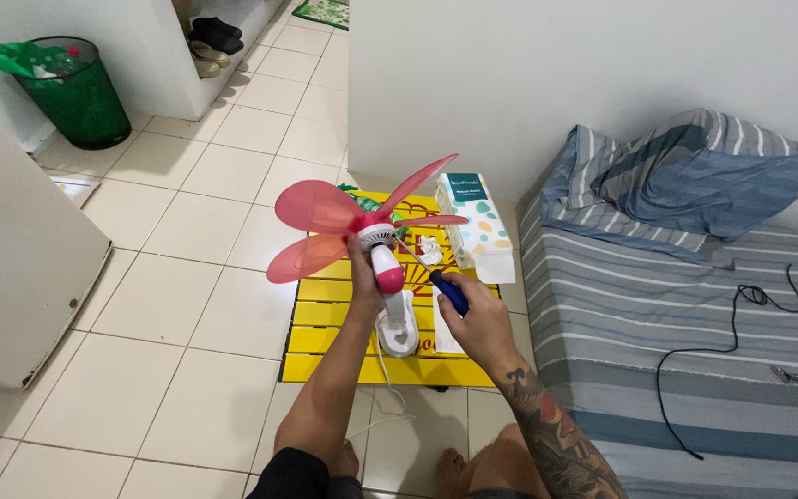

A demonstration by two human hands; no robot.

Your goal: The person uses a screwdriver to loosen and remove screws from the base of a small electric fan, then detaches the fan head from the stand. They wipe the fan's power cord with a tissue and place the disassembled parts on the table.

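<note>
Left hand (365, 277) clamped around neck of small pink-and-white plastic desk fan (376, 242), held above yellow slatted table (325, 319). Right hand (477, 319) wrapped around blue-handled screwdriver (438, 280), tip at motor housing. Best kept in line with screw, fan steadied, blades clear.

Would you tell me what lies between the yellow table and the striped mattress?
In the head view, a tissue pack lies at the right edge of the yellow table, toward the striped mattress; beyond it only pale floor tile shows.
</note>
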